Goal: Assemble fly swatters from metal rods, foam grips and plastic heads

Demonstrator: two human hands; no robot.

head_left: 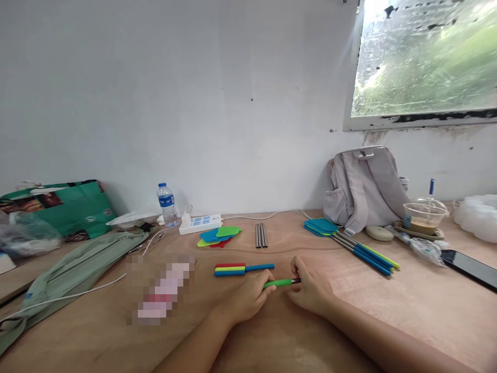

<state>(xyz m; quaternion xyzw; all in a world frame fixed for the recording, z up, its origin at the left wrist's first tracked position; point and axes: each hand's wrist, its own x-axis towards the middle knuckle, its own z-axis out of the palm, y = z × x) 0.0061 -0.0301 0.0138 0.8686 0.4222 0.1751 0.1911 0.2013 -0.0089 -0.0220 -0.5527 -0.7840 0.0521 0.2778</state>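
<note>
My left hand [254,295] is closed round a green handle sleeve [282,283], which lies level just above the table. At the sleeve's right end, my right hand [310,287] pinches a short visible bit of metal tube [296,281]; the rest is hidden by the fingers. Beyond my left hand lie red, yellow and blue handle sleeves [230,269], with a longer blue one [260,267] pointing right. Several bare metal tubes [261,235] rest side by side farther back. Left of them is a pile of flat blue, green, yellow and red swatter heads [219,235].
Several assembled swatters [349,246] lie at right, before a grey backpack [363,186]. A drink cup [424,215] and a phone [471,268] are farther right. A power strip [200,224] and water bottle [167,205] stand back left. A pixelated patch [165,292] covers something left.
</note>
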